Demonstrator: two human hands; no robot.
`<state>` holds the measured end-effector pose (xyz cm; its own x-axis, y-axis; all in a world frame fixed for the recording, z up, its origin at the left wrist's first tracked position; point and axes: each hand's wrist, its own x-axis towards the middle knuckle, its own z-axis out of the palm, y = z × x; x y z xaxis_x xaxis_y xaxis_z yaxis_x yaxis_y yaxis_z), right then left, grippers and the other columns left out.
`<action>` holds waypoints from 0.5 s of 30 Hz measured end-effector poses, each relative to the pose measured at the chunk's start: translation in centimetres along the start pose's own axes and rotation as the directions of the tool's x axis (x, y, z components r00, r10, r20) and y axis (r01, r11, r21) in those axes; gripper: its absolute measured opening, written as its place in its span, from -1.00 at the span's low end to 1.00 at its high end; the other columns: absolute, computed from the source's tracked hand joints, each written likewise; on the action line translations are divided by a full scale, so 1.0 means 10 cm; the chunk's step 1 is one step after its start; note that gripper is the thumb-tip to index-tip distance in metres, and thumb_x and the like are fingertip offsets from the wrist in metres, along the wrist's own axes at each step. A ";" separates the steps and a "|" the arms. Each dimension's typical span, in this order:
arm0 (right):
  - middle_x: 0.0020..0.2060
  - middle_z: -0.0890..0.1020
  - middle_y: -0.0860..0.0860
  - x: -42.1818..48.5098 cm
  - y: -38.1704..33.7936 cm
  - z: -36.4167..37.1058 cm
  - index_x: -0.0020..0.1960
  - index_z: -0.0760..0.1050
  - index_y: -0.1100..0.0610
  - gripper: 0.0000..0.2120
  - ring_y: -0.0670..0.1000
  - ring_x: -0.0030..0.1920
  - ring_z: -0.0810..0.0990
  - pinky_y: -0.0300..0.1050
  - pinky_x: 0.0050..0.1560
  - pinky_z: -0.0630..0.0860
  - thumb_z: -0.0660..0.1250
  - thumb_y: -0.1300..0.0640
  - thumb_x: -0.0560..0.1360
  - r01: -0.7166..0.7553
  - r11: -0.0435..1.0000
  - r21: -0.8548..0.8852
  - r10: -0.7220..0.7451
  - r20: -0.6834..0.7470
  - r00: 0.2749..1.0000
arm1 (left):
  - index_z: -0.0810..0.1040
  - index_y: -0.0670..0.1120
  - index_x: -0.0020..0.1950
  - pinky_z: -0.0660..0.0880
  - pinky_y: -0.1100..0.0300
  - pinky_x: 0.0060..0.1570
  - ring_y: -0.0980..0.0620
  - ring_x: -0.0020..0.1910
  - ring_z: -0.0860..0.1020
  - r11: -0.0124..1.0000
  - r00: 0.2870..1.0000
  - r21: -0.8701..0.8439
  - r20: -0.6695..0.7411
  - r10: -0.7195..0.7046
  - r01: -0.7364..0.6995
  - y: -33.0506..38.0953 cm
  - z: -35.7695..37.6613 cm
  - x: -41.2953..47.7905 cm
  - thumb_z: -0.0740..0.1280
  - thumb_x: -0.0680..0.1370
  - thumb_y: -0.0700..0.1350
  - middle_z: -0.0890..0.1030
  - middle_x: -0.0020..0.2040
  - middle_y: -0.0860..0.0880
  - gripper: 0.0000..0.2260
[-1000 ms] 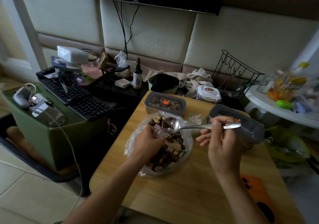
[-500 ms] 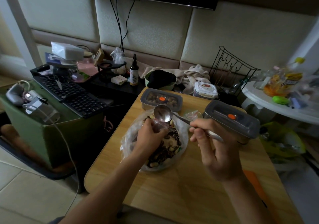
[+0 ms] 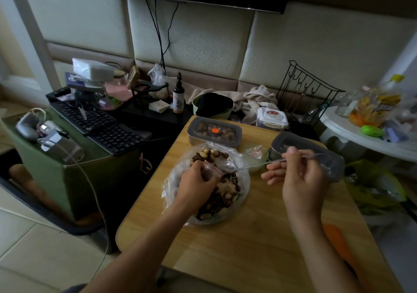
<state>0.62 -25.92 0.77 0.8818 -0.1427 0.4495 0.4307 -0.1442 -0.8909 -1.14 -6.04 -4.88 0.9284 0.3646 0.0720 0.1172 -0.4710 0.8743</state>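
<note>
Since the right hand [image 3: 302, 179] pinches the spoon [image 3: 228, 165] way back and the left hand [image 3: 198, 182] grips a packet [image 3: 208, 169], nuts [image 3: 216, 200] might spill.

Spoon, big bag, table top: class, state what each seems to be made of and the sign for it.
Spoon: polished metal, probably steel; its bowl gleams bright.
Big bag: thin clear plastic film; the nuts show through it, and it wrinkles.
Table top: pale wood or a wood-look laminate, with visible grain and a smooth satin sheen; which of the two cannot be told.
</note>
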 end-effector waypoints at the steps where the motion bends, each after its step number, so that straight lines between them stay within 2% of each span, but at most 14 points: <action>1: -0.27 0.69 0.13 0.01 0.03 0.03 0.01 0.49 0.18 -0.71 0.14 -0.33 0.72 -0.16 -0.42 0.60 0.17 -0.01 0.72 -0.067 0.997 0.039 0.068 -0.040 0.997 | 0.51 -0.03 0.12 0.61 0.04 0.04 0.09 -0.05 0.56 1.000 1.000 0.004 0.003 0.001 -0.001 0.00 -0.02 -0.01 0.41 0.58 0.00 0.58 -0.06 0.05 -0.81; 5: -0.28 0.71 0.16 0.01 0.14 0.20 0.02 0.50 0.22 -0.69 0.15 -0.30 0.74 -0.20 -0.40 0.61 0.18 -0.01 0.73 -0.304 0.930 0.209 0.331 -0.108 0.938 | 0.50 -0.04 0.09 0.63 0.02 0.02 0.12 -0.10 0.54 1.000 0.999 -0.024 -0.030 -0.015 0.014 -0.06 -0.12 -0.05 0.40 0.59 -0.03 0.58 -0.06 0.03 -0.85; 8: -0.25 0.73 0.18 -0.03 0.17 0.37 0.00 0.53 0.23 -0.67 0.10 -0.28 0.75 -0.24 -0.36 0.63 0.22 -0.02 0.71 -0.421 0.853 0.308 0.470 -0.102 0.877 | 0.49 -0.02 0.12 0.62 0.07 0.00 0.20 -0.12 0.49 0.999 1.000 -0.040 -0.027 -0.008 0.007 -0.10 -0.15 -0.07 0.39 0.59 -0.03 0.52 -0.08 0.11 -0.84; 12: -0.23 0.75 0.16 -0.06 0.24 0.58 -0.02 0.58 0.30 -0.64 0.05 -0.25 0.75 -0.25 -0.31 0.65 0.25 -0.01 0.69 -0.531 0.749 0.398 0.594 -0.047 0.803 | 0.49 -0.04 0.12 0.63 0.09 -0.01 0.19 -0.12 0.49 0.999 1.000 -0.044 -0.005 -0.010 0.010 -0.14 -0.16 -0.04 0.40 0.59 -0.01 0.54 -0.07 0.07 -0.82; 15: -0.23 0.75 0.18 -0.07 0.30 0.69 -0.01 0.57 0.33 -0.66 0.03 -0.26 0.75 -0.26 -0.31 0.66 0.25 0.05 0.70 -0.571 0.662 0.485 0.654 -0.004 0.756 | 0.48 -0.01 0.15 0.58 0.22 -0.08 0.22 -0.12 0.48 0.999 1.000 -0.053 0.018 -0.011 0.012 -0.15 -0.15 -0.02 0.38 0.61 -0.01 0.53 -0.07 0.09 -0.83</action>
<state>2.60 -19.49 -2.68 0.9479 -0.2061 -0.2430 -0.1251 0.4607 -0.8787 -2.00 -4.16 -5.47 0.9332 0.3554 0.0536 0.1097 -0.4236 0.8992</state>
